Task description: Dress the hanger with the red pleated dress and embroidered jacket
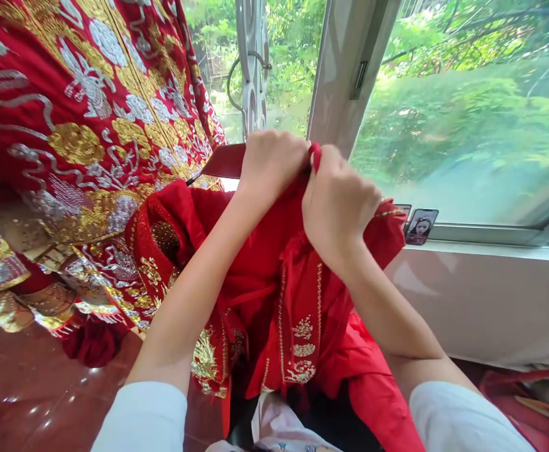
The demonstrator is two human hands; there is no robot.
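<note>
Side by side, the left hand (274,157) and the right hand (341,204) are closed in fists, gripping the upper edge of a gold-trimmed red garment (262,257), which hangs beneath them. An embroidered red robe (128,107) hangs beyond its left edge, and a phone (421,226) stands near the left end of the windowsill (486,252).

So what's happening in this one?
Someone's left hand and right hand are closed side by side on the upper edge of a red garment with gold decoration, a bit of red cloth showing between them. A larger embroidered robe is on the left, and a phone stands by the window.
</note>
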